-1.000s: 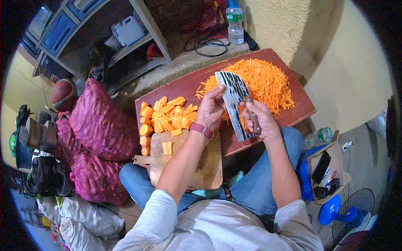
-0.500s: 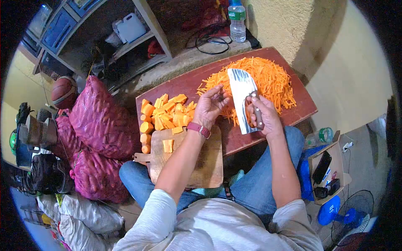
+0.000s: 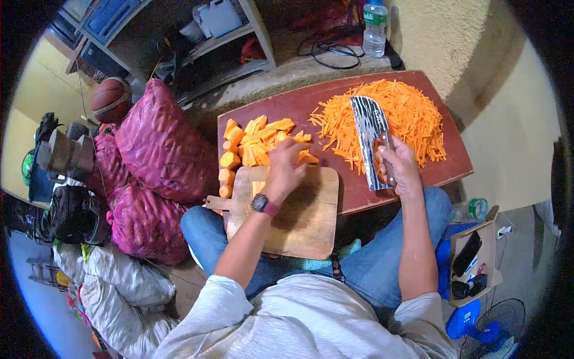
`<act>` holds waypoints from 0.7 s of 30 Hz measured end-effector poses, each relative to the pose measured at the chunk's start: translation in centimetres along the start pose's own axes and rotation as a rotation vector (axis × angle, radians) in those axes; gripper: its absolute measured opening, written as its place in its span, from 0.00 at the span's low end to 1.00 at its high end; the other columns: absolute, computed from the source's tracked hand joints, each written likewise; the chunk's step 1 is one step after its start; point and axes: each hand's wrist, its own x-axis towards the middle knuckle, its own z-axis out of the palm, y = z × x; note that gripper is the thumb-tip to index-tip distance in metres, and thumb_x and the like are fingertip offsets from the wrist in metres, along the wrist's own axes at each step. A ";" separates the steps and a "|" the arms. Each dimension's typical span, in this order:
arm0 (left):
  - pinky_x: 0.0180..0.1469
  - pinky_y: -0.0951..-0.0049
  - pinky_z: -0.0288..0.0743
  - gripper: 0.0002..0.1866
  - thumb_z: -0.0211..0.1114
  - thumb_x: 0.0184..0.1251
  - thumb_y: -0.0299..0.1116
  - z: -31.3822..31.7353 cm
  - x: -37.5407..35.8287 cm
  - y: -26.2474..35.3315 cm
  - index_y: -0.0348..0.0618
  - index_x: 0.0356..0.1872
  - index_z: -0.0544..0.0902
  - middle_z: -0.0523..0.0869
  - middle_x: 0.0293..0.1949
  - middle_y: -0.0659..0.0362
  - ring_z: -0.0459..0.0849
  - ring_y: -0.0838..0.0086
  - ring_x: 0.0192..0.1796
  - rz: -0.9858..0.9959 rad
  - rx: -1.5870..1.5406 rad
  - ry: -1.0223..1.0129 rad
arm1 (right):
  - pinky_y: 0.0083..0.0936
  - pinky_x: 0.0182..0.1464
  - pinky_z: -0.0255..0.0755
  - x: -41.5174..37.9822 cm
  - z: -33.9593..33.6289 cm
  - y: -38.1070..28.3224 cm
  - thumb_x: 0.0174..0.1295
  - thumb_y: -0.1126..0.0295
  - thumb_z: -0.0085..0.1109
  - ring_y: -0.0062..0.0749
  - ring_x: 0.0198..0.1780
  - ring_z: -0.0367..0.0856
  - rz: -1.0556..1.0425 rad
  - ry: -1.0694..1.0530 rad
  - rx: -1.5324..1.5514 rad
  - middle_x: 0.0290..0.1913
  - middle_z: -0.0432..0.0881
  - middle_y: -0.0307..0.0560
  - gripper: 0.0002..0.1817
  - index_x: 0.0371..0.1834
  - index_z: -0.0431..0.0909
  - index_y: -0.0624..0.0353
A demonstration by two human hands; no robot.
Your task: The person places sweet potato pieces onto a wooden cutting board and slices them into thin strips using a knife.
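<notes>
My right hand [image 3: 399, 167] is closed around the handle of a cleaver [image 3: 371, 134], its broad blade upright beside the heap of shredded carrot [image 3: 409, 119]. My left hand [image 3: 286, 167] reaches over the top of the wooden cutting board [image 3: 311, 209], by the pile of carrot chunks and slices [image 3: 257, 140]; its fingers point down at the pieces and what they may hold is hidden. One carrot slice [image 3: 258, 188] lies on the board, partly behind my left wrist. The board's handle points left.
The dark red table [image 3: 353, 197] carries the carrots. Pink sacks [image 3: 164, 143], a basketball [image 3: 112, 100] and white sacks [image 3: 119, 299] are at the left. A water bottle [image 3: 375, 30] stands behind; a cardboard box [image 3: 493, 263] and a fan [image 3: 496, 323] are at the right.
My left hand has moved from beside the blade to the carrot chunks, back turned up. The cleaver stays in my right hand, its blade face turned differently. The whole view has shifted.
</notes>
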 end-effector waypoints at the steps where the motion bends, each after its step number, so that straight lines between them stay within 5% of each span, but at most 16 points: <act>1: 0.59 0.54 0.81 0.14 0.76 0.63 0.25 -1.3 -0.9 -0.7 0.39 0.50 0.92 0.89 0.49 0.48 0.87 0.49 0.54 0.057 0.115 0.045 | 0.13 0.18 0.68 -0.7 1.1 -1.1 0.76 0.64 0.67 0.09 0.21 0.74 0.020 0.027 -0.032 0.29 0.77 0.27 0.10 0.53 0.80 0.53; 5: 0.62 0.52 0.78 0.16 0.78 0.61 0.29 -5.2 -2.8 -3.1 0.41 0.50 0.92 0.89 0.51 0.50 0.85 0.51 0.58 0.030 0.293 0.035 | 0.13 0.18 0.68 -0.3 1.3 0.0 0.75 0.64 0.67 0.09 0.20 0.73 0.000 0.009 -0.088 0.28 0.77 0.27 0.10 0.52 0.80 0.53; 8: 0.70 0.53 0.74 0.21 0.82 0.60 0.31 -5.4 -2.3 -5.0 0.43 0.55 0.92 0.87 0.58 0.49 0.82 0.51 0.65 -0.108 0.027 0.042 | 0.11 0.18 0.69 -0.1 1.3 0.6 0.76 0.64 0.67 0.09 0.21 0.75 0.004 -0.035 -0.111 0.30 0.79 0.28 0.13 0.57 0.81 0.55; 10: 0.73 0.53 0.70 0.24 0.81 0.60 0.34 -5.4 -1.5 -4.4 0.45 0.59 0.91 0.86 0.59 0.50 0.79 0.52 0.68 -0.053 0.234 -0.019 | 0.12 0.19 0.69 -0.5 2.1 0.2 0.75 0.64 0.68 0.09 0.22 0.75 0.009 -0.028 -0.135 0.30 0.78 0.27 0.16 0.60 0.82 0.56; 15: 0.60 0.50 0.69 0.25 0.81 0.60 0.41 -3.9 0.7 -4.8 0.51 0.60 0.90 0.88 0.57 0.54 0.80 0.55 0.63 0.082 0.420 -0.176 | 0.12 0.19 0.68 -0.4 2.3 0.3 0.74 0.62 0.69 0.08 0.23 0.74 0.031 -0.047 -0.140 0.31 0.79 0.26 0.21 0.66 0.81 0.58; 21: 0.59 0.46 0.67 0.24 0.82 0.58 0.41 -4.2 2.6 -5.8 0.52 0.57 0.93 0.88 0.55 0.52 0.81 0.54 0.63 -0.015 0.501 -0.406 | 0.12 0.19 0.66 -0.3 2.3 0.4 0.77 0.65 0.65 0.08 0.21 0.73 0.032 -0.039 -0.134 0.29 0.78 0.26 0.15 0.62 0.81 0.58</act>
